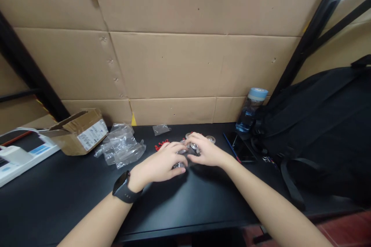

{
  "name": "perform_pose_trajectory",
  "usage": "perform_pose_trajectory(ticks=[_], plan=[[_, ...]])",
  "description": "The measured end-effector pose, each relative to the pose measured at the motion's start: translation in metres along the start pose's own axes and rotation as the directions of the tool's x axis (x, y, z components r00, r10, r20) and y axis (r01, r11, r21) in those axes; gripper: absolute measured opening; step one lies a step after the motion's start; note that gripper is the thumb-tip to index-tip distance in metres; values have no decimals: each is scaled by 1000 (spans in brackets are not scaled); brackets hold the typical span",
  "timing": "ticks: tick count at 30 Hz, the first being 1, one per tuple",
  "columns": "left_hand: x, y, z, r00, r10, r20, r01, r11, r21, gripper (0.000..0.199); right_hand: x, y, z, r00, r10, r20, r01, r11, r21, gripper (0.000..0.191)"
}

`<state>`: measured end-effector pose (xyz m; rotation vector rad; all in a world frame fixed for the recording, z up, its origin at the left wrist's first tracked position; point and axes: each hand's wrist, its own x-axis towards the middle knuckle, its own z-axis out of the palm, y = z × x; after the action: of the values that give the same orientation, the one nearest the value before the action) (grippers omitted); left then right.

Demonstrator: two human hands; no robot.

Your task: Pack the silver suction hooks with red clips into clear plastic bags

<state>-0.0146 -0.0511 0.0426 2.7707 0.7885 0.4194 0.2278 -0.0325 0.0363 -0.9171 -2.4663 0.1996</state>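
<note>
My left hand (165, 162), with a black watch (126, 187) on its wrist, curves its fingers and thumb around small shiny round pieces (179, 165) near the middle of the table. Facing it, my right hand (207, 152) has its fingers curled over another shiny round metal piece (194, 146). Both hands are low over the black tabletop, their fingertips close together and partly hiding what they hold. Just behind the left hand lies a bundle of red string (160, 145). A round silvery disc (211, 139) rests beyond the right hand.
Crumpled clear plastic bags (121, 146) and an open cardboard box (82, 131) stand left, near a white power strip (31, 160). A small clear bag (161, 129) lies at the back. To the right are a phone (242, 148), a blue-capped bottle (251, 110) and a black backpack (321, 131).
</note>
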Motion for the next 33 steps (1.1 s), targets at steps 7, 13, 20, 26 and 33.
perform_pose_trajectory(ticks=[7,13,20,26,33], plan=[[11,7,8,978,-140,-154,149,988,50,33,-8,16,-10,994,81,74,-74,993,-93,41],[16,5,22,982,-146,-117,151,988,34,48,-6,21,1,992,67,107,-63,997,-40,22],[16,4,17,960,-180,-214,194,980,49,45,-1,16,-6,987,118,-111,-93,974,205,7],[19,2,12,895,-217,-390,214,975,-52,10,-1,12,-2,913,399,-84,-292,783,549,25],[21,1,9,813,-379,-441,242,910,-336,18,2,14,-6,876,441,-194,-210,712,670,27]])
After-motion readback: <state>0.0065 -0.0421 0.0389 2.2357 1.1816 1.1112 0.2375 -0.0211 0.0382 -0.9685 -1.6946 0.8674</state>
